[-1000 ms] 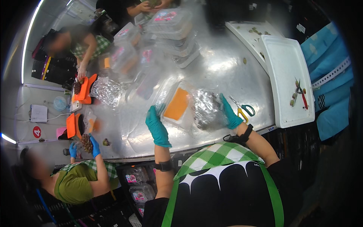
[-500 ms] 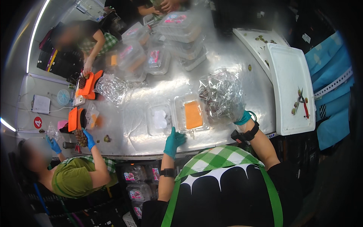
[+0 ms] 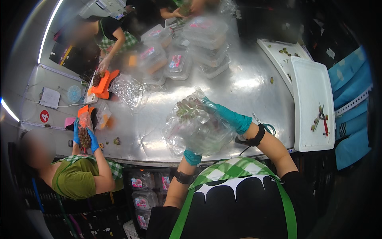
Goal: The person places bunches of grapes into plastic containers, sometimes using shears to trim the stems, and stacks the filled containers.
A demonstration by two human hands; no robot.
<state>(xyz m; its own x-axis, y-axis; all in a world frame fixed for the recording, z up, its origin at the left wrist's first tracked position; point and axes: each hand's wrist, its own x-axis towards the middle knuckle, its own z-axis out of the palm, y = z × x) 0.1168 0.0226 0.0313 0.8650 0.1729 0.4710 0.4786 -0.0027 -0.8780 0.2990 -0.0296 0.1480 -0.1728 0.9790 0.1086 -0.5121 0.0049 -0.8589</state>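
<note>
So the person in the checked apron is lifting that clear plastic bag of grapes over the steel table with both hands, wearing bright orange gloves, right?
Not quite: the gloves are teal, not orange. The head view shows the left hand under the clear plastic bag of grapes and the right hand gripping its upper side, both in teal gloves, above the steel table. The rest stands.

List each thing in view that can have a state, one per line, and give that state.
Left hand: gloved, gripping the bag's underside.
Right hand: gloved, gripping the bag's top.
Clear plastic bag: lifted off the steel table, crumpled, fruit inside.
Lidded clear tubs: closed, stacked.
White cutting board: flat, scraps on it.
Second clear bag: lying crumpled on the table.
</note>
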